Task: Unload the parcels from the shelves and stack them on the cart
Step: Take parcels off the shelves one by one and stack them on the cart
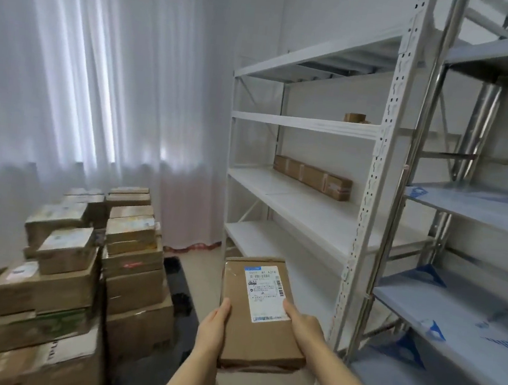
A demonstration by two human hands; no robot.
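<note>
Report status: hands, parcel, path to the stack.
Left hand and right hand grip flat parcel, off the shelves. Stacked boxes to the left. Nothing between.

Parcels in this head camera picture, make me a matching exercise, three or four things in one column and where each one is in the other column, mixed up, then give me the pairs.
Things:
1. flat parcel with label
2. long brown box
3. small brown item
4. stacked parcels

Places:
A. on the white rack's upper shelf
B. piled at the left, beside the curtain
C. held between the left hand and the right hand
D. on the white rack's middle shelf

Pairs: 1-C, 2-D, 3-A, 4-B
</note>
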